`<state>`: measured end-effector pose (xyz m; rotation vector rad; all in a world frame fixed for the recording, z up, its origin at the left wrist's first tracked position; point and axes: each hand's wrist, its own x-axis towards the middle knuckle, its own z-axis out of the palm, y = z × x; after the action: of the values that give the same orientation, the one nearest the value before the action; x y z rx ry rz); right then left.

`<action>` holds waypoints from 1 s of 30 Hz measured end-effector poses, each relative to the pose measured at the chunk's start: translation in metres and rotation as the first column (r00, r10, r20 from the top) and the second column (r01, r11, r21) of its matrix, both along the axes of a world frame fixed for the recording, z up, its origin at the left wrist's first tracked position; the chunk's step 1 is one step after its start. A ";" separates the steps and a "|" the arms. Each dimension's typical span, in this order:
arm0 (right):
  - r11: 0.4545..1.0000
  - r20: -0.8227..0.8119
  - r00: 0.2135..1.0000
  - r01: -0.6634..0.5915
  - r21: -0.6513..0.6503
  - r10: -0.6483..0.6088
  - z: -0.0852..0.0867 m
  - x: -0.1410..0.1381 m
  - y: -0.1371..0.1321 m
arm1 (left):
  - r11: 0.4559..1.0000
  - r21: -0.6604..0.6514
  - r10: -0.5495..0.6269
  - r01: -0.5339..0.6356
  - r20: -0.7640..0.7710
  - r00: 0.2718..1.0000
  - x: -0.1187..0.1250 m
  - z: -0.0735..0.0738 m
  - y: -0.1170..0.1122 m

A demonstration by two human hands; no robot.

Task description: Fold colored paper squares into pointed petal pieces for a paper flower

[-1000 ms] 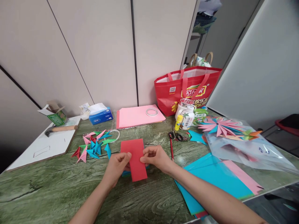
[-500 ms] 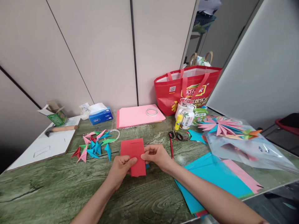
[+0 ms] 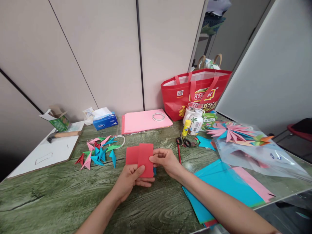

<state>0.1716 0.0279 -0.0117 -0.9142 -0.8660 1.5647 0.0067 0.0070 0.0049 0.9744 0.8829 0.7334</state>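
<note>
A folded red paper is lifted just above the green table in front of me. My left hand pinches its lower edge, thumb on top. My right hand grips its right edge with closed fingers. A second red flap shows behind on the left side. A bit of blue paper peeks out beneath. A heap of small folded paper pieces in pink, blue, green and red lies to the left of my hands.
Blue and pink sheets lie at the right. Scissors and a red pencil are beyond my right hand. A pink paper stack, tape ring, tissue box, red bag, glue stick, paper flower, hammer.
The red paper went from a long flat rectangle to a shorter shape and is now turned with a second flap showing at the left. Both hands kept hold of it.
</note>
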 end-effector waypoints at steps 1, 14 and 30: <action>1.000 -0.003 1.000 -0.002 0.007 0.002 0.000 0.000 0.000 | 1.000 -0.002 0.004 -0.004 0.008 1.000 0.000 0.000 0.000; 0.996 -0.009 0.997 0.072 0.051 -0.071 -0.002 -0.001 0.000 | 1.000 -0.010 0.018 -0.017 0.031 0.999 0.002 -0.001 0.000; 0.971 0.215 0.976 -0.009 0.238 -0.044 -0.003 -0.005 -0.004 | 0.747 0.660 0.332 0.077 -0.471 0.818 -0.005 0.001 0.001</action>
<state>0.1669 0.0242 -0.0146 -0.9272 -1.1717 1.3256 0.0014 0.0077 0.0056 1.8517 1.2571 0.9255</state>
